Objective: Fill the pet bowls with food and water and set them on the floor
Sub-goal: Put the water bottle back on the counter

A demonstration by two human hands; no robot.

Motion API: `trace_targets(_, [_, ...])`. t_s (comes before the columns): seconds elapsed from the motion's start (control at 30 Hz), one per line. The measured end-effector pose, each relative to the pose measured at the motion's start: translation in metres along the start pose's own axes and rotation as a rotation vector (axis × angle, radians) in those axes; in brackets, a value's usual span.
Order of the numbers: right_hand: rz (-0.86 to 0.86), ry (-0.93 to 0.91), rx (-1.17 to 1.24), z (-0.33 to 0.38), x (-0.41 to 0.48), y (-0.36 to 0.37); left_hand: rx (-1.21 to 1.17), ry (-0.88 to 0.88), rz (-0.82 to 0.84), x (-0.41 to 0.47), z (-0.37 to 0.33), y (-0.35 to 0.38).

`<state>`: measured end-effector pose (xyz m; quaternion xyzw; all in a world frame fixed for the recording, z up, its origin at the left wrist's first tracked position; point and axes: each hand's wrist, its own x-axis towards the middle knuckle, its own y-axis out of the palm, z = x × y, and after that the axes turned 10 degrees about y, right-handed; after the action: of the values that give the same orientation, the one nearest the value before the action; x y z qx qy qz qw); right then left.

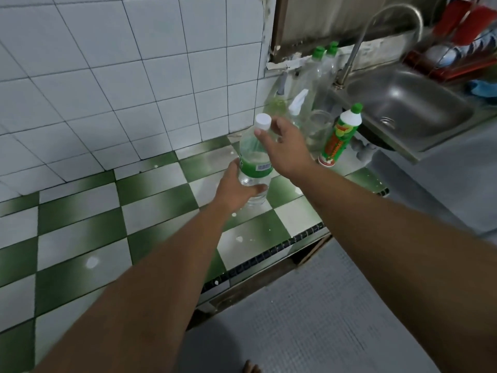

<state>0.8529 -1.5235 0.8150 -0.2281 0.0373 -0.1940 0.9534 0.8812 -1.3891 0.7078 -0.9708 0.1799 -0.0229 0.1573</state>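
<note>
A clear water bottle (255,162) with a green label and a white cap (263,121) stands upright on the green-and-white tiled counter (150,200), well to the left of the sink (403,103). The left hand (236,187) grips the bottle's lower half, fingers and thumb curled round it. The right hand (285,146) is at the bottle's top, thumb against the neck just under the cap and fingers beside the cap; whether it actually grips cannot be told. A green-capped detergent bottle (338,135) stands just beside the sink's left edge, between sink and water bottle.
</note>
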Motion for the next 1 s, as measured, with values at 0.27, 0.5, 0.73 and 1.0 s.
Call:
trace_targets(0.27, [0.0,-0.064,0.009,0.004,-0.009,0.002,-0.012,0.006,-0.113,-0.006,0.003,0.001])
trace_targets(0.5, [0.043,-0.151,0.037,0.023,-0.042,0.015,0.011,0.035,-0.173,-0.053,0.005,-0.022])
trace_targets(0.73, [0.12,-0.169,0.086,0.055,-0.111,0.042,0.002,0.055,-0.22,-0.13,0.006,-0.071])
trace_targets(1.0, [0.154,-0.206,0.125,0.102,-0.219,0.083,0.022,0.078,-0.276,-0.246,0.003,-0.137])
